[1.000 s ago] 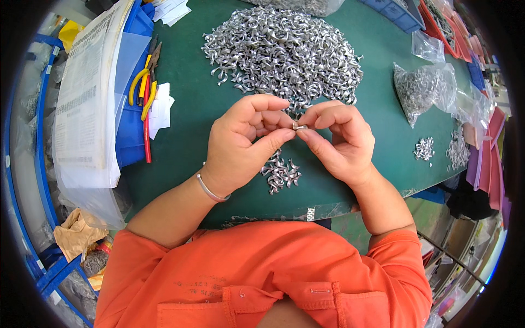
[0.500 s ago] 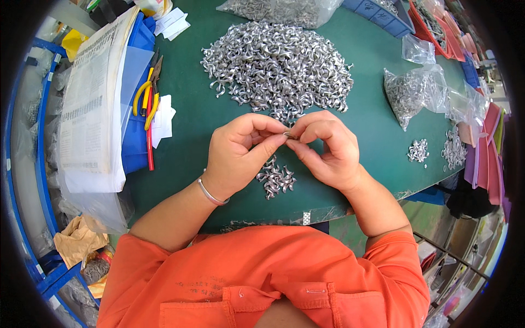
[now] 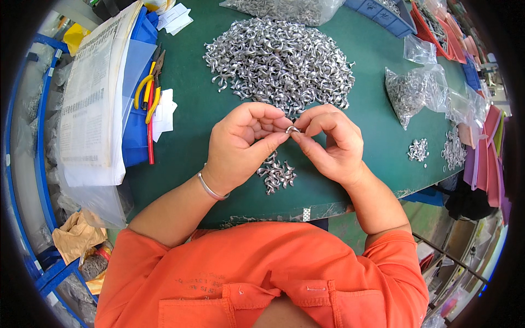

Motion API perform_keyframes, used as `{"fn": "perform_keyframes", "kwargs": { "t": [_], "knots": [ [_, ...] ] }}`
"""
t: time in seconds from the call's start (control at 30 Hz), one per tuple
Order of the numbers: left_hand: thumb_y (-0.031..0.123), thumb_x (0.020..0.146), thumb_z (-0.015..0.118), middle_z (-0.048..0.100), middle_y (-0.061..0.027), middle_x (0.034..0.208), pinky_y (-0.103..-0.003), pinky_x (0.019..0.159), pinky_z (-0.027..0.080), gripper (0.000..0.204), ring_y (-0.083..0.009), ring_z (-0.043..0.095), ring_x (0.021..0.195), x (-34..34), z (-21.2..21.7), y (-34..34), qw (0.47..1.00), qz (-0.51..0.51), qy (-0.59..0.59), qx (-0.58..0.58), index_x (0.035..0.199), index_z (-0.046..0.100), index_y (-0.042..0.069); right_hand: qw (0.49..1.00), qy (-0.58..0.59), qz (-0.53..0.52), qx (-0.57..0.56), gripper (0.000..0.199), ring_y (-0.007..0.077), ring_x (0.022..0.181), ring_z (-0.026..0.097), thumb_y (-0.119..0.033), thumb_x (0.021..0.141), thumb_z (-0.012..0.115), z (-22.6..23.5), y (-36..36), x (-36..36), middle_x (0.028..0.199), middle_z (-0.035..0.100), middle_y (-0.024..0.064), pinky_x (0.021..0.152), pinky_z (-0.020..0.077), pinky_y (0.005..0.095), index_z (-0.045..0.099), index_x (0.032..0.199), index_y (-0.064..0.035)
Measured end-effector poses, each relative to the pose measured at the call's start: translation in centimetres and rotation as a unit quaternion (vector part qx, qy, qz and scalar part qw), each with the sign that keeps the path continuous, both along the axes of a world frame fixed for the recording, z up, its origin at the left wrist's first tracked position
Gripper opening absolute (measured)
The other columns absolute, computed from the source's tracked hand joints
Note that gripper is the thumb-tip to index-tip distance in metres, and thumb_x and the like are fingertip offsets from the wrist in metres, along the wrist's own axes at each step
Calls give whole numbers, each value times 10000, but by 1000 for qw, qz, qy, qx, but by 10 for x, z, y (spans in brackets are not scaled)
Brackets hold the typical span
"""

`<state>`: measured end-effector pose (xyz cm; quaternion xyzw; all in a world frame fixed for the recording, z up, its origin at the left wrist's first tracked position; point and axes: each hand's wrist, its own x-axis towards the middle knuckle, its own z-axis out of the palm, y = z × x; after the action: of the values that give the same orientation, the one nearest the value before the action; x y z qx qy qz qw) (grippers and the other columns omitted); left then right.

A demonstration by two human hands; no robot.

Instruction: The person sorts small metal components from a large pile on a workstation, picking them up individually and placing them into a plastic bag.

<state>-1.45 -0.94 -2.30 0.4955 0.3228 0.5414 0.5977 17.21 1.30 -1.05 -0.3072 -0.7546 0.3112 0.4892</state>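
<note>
Between both hands, over the near side of the green table, is one small curved silver metal piece (image 3: 293, 129). My left hand (image 3: 240, 139) pinches its left end between thumb and fingertips. From the other side, the thumb and index finger of my right hand (image 3: 333, 142) close on its right end. Just beyond my fingers lies a large heap of similar curved metal pieces (image 3: 281, 63). A small pile of the same pieces (image 3: 277, 175) rests on the table below my hands, partly covered by the left thumb.
Yellow-handled pliers (image 3: 146, 98) and a blue bin topped with printed paper (image 3: 90, 109) stand at left. Plastic bags of metal parts (image 3: 413, 93) lie at right, near small piles of metal pieces (image 3: 418, 150). Blue (image 3: 377, 16) and red trays (image 3: 437, 30) sit at the far right.
My fingertips have shifted slightly, and more of the curved metal piece shows between them. The right hand has turned a little. The heap and small pile look the same.
</note>
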Motion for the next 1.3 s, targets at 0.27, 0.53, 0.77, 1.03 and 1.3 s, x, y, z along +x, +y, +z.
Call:
{"fn": "perform_keyframes", "kwargs": {
  "t": [0.27, 0.53, 0.77, 1.03, 1.3],
  "knots": [
    [-63, 796, 687, 675, -83, 889, -252, 734, 548, 111, -132, 673, 850, -8, 10, 3, 977, 29, 188, 97, 889, 655, -10, 999, -26, 27, -18, 169, 204, 729, 642, 37, 748, 742, 5, 0, 3, 826, 657, 93, 631, 512, 291, 600, 809, -31],
    [-12, 776, 669, 652, -48, 820, -234, 586, 485, 48, -102, 621, 676, -32, 23, 10, 903, -163, 384, 103, 818, 676, 10, 983, -177, -13, -51, 178, 265, 763, 602, 20, 749, 709, 3, 5, 15, 823, 611, 88, 662, 499, 353, 612, 880, -51],
    [-14, 854, 651, 674, -56, 894, -215, 673, 542, 187, -100, 667, 776, -15, 7, 6, 953, -49, 286, -82, 1037, 620, -34, 988, -151, 23, -22, 205, 285, 775, 610, 70, 710, 686, -8, 5, 5, 829, 613, 93, 669, 507, 360, 560, 823, -45],
    [-24, 877, 638, 689, -89, 905, -227, 671, 562, 107, -124, 689, 782, -6, 3, 2, 980, -36, 132, -142, 980, 645, -53, 995, -44, 30, -80, 169, 163, 759, 623, 73, 771, 689, -3, 1, 0, 849, 632, 69, 649, 518, 266, 580, 849, -30],
    [-65, 840, 655, 667, -84, 927, -229, 699, 565, 94, -128, 691, 821, -1, 1, 0, 988, 57, 146, -11, 929, 667, -40, 929, 131, 94, -333, 131, 93, 842, 621, -5, 883, 667, -5, -5, 2, 918, 644, 48, 724, 520, 236, 571, 971, 1]
  ]
}}
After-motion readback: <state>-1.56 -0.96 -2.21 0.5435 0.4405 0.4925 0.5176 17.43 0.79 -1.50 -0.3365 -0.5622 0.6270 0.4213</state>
